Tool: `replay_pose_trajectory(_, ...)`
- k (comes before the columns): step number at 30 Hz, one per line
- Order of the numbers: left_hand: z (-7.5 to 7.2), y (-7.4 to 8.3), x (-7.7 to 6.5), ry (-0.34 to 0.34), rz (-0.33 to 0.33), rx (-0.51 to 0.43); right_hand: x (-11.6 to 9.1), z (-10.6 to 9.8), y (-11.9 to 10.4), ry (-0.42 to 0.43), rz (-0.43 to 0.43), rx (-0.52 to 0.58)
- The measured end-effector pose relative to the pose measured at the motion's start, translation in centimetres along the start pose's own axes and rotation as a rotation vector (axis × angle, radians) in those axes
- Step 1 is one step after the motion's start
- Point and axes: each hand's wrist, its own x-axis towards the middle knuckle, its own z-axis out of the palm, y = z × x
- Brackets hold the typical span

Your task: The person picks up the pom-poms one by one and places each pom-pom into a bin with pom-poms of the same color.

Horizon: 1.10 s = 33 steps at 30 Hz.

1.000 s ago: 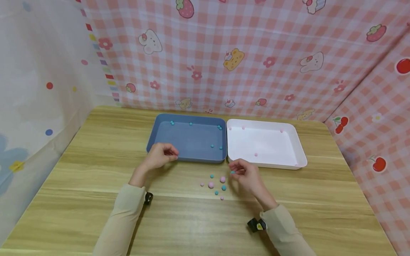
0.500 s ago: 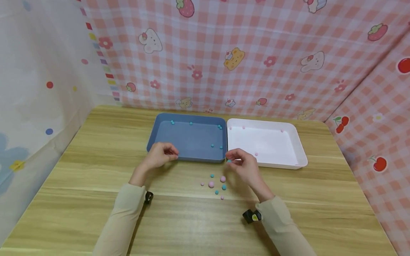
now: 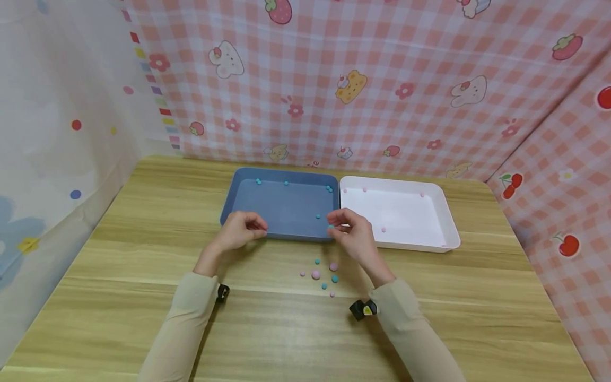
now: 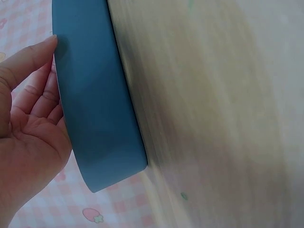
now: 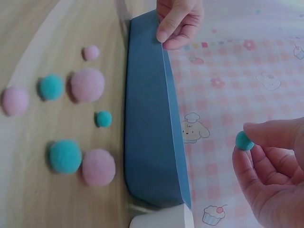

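Note:
My left hand [image 3: 238, 232] holds the front rim of the blue tray [image 3: 284, 207], near its left corner. In the left wrist view, the thumb is at the rim and the other fingers are partly hidden behind the wall. A small teal pom-pom [image 5: 244, 141] is pinched between the thumb and a finger of my right hand [image 3: 355, 234], above the blue tray's front right corner. On the table in front of the trays lie several loose pom-poms, among them a large pink pom-pom [image 5: 88, 85] and a larger teal pom-pom [image 5: 65, 156].
A white tray [image 3: 406, 212] with several small pink pom-poms stands against the blue tray's right side. Several small teal pom-poms lie inside the blue tray. Behind the wooden table [image 3: 267, 329] hangs a pink checked cloth [image 3: 305, 63].
My right hand has moved up and left with the teal pom-pom, from in front of the white tray to over the blue tray's corner. The left hand stays at the rim.

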Motion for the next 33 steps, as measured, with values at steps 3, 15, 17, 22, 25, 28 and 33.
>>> replay_pose_trajectory(3,0.0,-0.2,0.1,0.0,0.005,0.001,0.4,0.2,-0.2,0.001,-0.014,0.003)
replay_pose_trajectory(15,-0.1,0.0,-0.1,-0.001,0.004,0.007,1.9,1.5,-0.9,0.008,-0.035,0.024)
replay_pose_trajectory(17,-0.1,0.0,0.0,-0.004,0.003,0.005,2.1,1.6,-1.1,0.013,-0.038,0.019)
replay_pose_trajectory(22,-0.1,0.0,-0.1,-0.007,-0.002,-0.001,2.7,2.0,-1.3,0.018,-0.032,0.015)
replay_pose_trajectory(25,-0.2,0.0,-0.1,-0.008,-0.003,-0.003,3.1,2.3,-1.4,0.02,-0.03,0.03)
replay_pose_trajectory(28,-0.2,0.0,-0.1,-0.009,-0.005,-0.003,3.5,2.7,-1.4,0.024,-0.029,0.056)
replay_pose_trajectory(33,-0.2,0.2,0.0,-0.005,0.004,0.006,4.0,3.4,-1.1,0.037,-0.03,0.09)
